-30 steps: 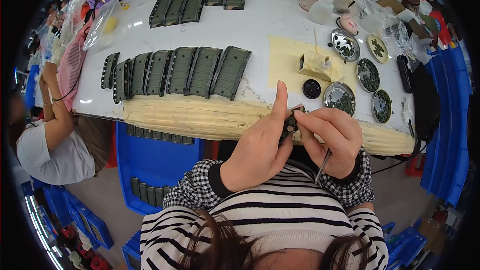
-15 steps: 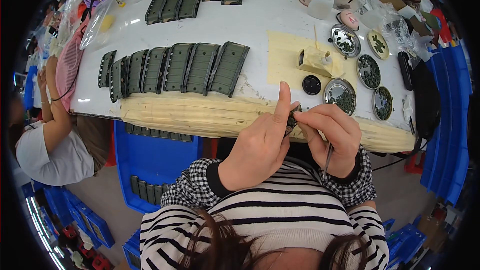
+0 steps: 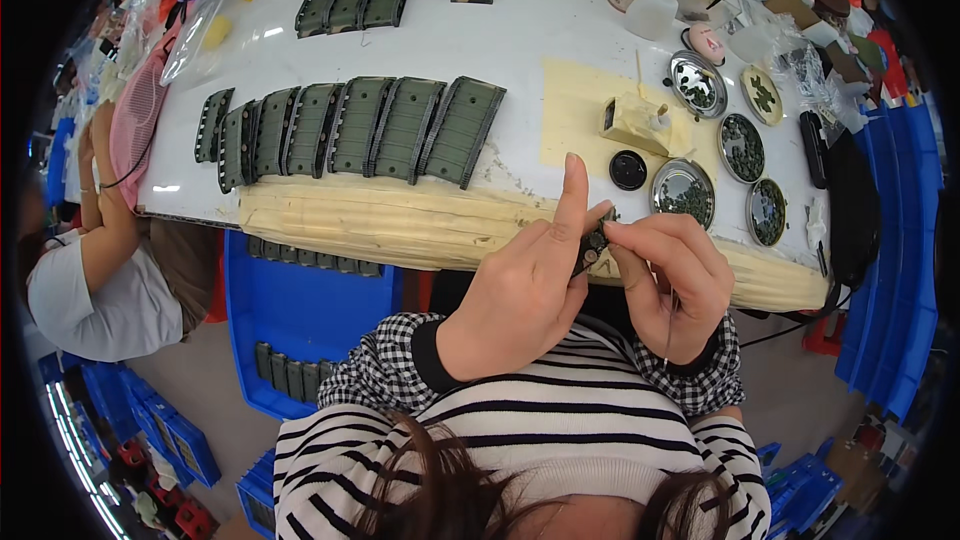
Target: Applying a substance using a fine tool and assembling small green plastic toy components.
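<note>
The small dark piece (image 3: 591,252) is up in your left hand (image 3: 520,285), by the soft yellow edge (image 3: 400,230) of the desk (image 3: 540,25). Your left hand is closed around it, with one finger pointing up. Your right hand (image 3: 680,285) has its fingertips pinched at the side of the piece, and a thin metal stick (image 3: 670,328) is tucked in it. To do this well, hold the piece firm, pinch gently and mind the stick's end. Past your hands sit a black lid (image 3: 628,170), a round dish (image 3: 676,176) of green bits and a row of green curved parts (image 3: 408,130)
</note>
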A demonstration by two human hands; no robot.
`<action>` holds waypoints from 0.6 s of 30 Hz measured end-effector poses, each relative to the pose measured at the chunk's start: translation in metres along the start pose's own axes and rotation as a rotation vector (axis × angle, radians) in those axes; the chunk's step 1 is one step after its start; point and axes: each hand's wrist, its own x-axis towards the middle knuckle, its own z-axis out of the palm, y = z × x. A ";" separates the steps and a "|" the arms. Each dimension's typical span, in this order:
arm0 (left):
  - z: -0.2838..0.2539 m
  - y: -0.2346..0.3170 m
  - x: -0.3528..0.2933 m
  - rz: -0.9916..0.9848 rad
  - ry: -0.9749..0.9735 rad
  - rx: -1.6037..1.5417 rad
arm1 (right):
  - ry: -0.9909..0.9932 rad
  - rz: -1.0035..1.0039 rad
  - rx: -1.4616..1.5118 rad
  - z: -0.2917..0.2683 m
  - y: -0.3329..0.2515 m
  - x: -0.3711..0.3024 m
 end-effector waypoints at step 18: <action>-0.003 0.003 -0.005 -0.052 -0.024 0.003 | -0.035 -0.152 -0.100 0.005 0.008 0.006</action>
